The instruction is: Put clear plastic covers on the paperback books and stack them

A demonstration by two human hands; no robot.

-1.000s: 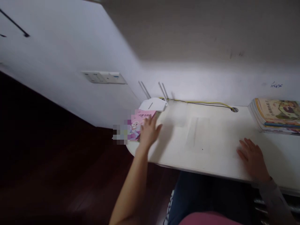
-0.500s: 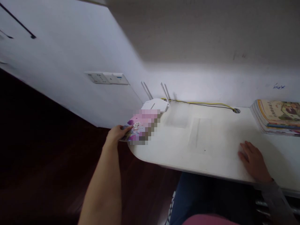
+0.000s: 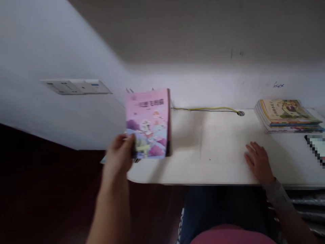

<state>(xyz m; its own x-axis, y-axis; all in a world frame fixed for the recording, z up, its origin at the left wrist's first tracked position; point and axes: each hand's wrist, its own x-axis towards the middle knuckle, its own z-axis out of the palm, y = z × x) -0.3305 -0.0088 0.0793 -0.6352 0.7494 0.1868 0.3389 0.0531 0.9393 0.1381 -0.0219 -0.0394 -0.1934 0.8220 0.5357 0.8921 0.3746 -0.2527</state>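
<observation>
A pink book (image 3: 148,118) with a flowery, illustrated cover is held up over the left end of the white desk (image 3: 188,166). My left hand (image 3: 120,150) grips its lower left edge, thumb across the front cover and the other fingers behind, out of sight. A corner of something light green shows below the book by my wrist. Flat on the desk to the right lies my right hand (image 3: 257,161), fingers apart and nothing in it. Behind that hand is a stack of books (image 3: 286,115), the top one yellowish and illustrated.
A yellow and black cable (image 3: 213,109) runs along the wall into a desk hole (image 3: 240,113). The router is hidden behind the book except for its antenna tips. A wall socket panel (image 3: 76,87) is at left; a phone-like device (image 3: 317,145) lies at the right edge.
My left hand has lifted the pink book and turned its cover upright toward me. The view has swung right, bringing the device at the right edge into sight. My right hand stays on the desk.
</observation>
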